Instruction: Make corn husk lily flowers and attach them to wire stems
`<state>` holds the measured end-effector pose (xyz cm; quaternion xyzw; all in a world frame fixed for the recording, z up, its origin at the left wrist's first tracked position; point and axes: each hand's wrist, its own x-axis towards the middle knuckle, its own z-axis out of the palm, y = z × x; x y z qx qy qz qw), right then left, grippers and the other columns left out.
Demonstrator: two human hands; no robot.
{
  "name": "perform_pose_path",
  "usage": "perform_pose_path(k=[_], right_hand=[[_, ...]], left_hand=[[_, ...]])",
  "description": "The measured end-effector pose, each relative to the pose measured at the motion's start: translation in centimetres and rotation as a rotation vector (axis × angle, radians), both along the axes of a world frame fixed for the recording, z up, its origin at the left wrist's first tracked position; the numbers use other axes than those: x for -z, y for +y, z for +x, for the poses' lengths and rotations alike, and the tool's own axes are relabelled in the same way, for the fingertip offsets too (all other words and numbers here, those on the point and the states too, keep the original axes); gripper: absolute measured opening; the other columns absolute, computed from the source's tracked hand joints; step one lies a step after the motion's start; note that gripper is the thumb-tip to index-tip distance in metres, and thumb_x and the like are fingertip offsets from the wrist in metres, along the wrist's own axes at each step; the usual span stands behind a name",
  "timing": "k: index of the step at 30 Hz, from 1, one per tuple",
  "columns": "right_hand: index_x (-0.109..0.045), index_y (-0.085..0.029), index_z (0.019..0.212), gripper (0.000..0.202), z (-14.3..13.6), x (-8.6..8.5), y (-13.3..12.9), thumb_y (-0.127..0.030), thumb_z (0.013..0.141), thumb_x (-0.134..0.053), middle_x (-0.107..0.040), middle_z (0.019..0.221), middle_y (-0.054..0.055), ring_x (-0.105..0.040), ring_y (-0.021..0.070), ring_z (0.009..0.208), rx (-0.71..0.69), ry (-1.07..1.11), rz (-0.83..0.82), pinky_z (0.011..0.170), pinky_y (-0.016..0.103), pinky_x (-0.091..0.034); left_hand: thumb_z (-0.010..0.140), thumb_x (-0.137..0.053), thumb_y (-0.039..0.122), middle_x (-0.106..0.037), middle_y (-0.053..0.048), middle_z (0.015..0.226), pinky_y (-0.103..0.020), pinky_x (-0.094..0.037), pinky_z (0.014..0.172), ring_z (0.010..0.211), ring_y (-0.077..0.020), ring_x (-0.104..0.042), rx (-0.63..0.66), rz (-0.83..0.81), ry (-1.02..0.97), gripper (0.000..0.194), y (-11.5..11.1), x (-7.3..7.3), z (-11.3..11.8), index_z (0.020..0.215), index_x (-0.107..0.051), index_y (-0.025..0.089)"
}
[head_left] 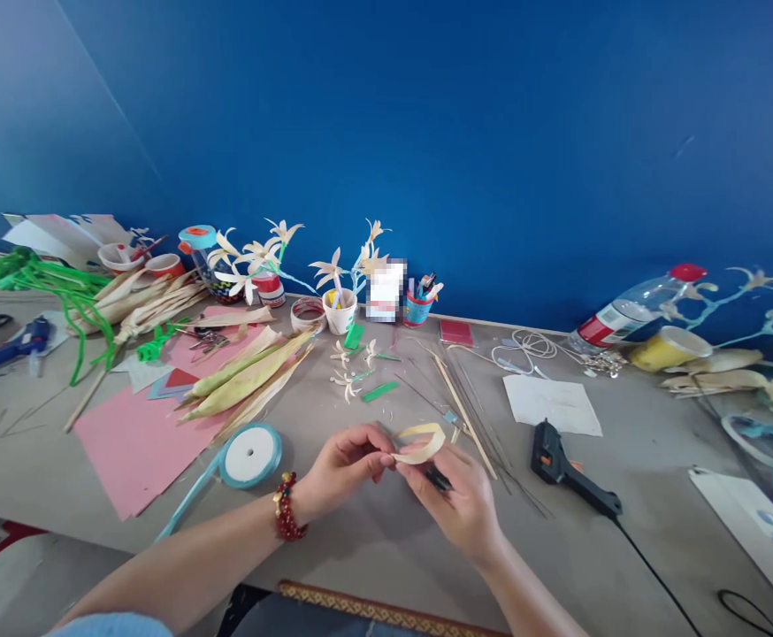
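Note:
A pale strip of corn husk (428,442) is bent into a loop above the table. My left hand (353,456) pinches one end of it between thumb and fingertips. My right hand (456,495) has its thumb and fingers closed on the strip from the other side. A dark object (438,479) shows partly under the right fingers, its kind hidden. Small husk flowers (345,386) and a green strip (379,391) lie just beyond the hands. To the left of my left hand rests a roll of blue ribbon (251,454), its tail hanging toward the table edge.
A black glue gun (572,473) with a cord lies at right, near thin wires (485,416) and white paper (552,404). Husks (227,380) cover pink paper (118,433) at left. Behind stand a flower cup (340,313), a pen holder (418,310) and a bottle (631,314).

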<state>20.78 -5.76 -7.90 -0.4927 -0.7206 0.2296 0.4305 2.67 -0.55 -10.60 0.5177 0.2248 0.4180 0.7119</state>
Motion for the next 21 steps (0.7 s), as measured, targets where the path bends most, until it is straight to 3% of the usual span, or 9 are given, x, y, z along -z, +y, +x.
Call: perform_pose_path(k=[10, 14, 18, 21], right_hand=[[-0.060, -0.019, 0.073, 0.020, 0.5, 0.1, -0.1, -0.028, 0.090, -0.056, -0.058, 0.065, 0.000, -0.052, 0.0126, 0.055, 0.055, 0.242, -0.195, 0.052, 0.022, -0.042], [-0.056, -0.020, 0.074, 0.016, 0.5, -0.1, 0.0, -0.022, 0.089, -0.053, -0.056, 0.068, 0.000, -0.052, 0.0131, 0.059, 0.021, 0.131, -0.147, 0.056, 0.023, -0.042], [-0.051, -0.021, 0.072, 0.013, -0.1, -0.2, 0.2, -0.012, 0.082, -0.050, -0.057, 0.071, 0.000, -0.053, 0.0135, 0.061, -0.036, -0.071, 0.010, 0.058, 0.022, -0.040], [-0.051, -0.021, 0.073, 0.015, -0.6, 0.2, 0.3, -0.009, 0.082, -0.049, -0.058, 0.070, 0.001, -0.054, 0.0143, 0.062, -0.020, -0.191, 0.096, 0.059, 0.023, -0.039]], left_hand=[[0.084, -0.067, 0.033, -0.059, -0.004, 0.079, -0.023, -0.042, 0.059, 0.064, -0.0102, -0.050, 0.013, 0.026, 0.183, 0.019, -0.1, 0.5, 0.2, 0.087, -0.066, 0.014], [0.089, -0.059, 0.033, -0.061, -0.007, 0.090, -0.027, -0.045, 0.068, 0.075, -0.0147, -0.053, -0.045, 0.164, 0.205, 0.019, 0.0, -0.3, -0.2, 0.094, -0.067, 0.016], [0.085, -0.066, 0.030, -0.062, -0.011, 0.096, -0.034, -0.046, 0.082, 0.093, -0.0219, -0.056, -0.071, 0.382, 0.250, 0.017, 0.0, -0.7, -0.2, 0.096, -0.067, 0.017], [0.085, -0.065, 0.026, -0.062, -0.011, 0.096, -0.036, -0.046, 0.085, 0.094, -0.0223, -0.058, -0.124, 0.425, 0.258, 0.012, -0.1, -0.6, -0.1, 0.093, -0.066, 0.017]])
